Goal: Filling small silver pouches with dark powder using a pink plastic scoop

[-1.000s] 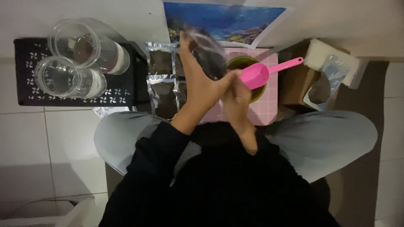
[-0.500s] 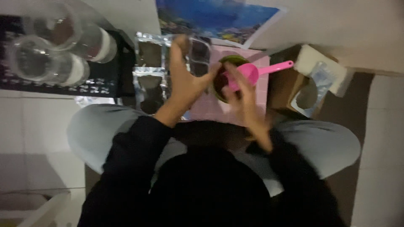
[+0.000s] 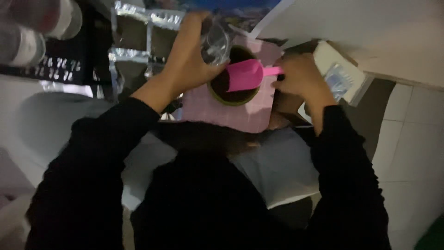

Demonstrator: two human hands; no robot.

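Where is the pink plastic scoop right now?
In the head view, the pink plastic scoop sits upper centre, over the round green-rimmed bowl, its handle in the right hand, beside the left hand.

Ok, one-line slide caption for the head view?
Right hand holds pink scoop over green bowl; left hand grips clear bag.

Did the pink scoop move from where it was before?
Yes. The pink scoop was beside the green bowl; now it lies over the bowl's dark contents, held by the right hand.

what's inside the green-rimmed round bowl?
The green-rimmed round bowl holds dark loose material. The pink plastic scoop, held by the right hand, sits over it and hides part; depth unseen.
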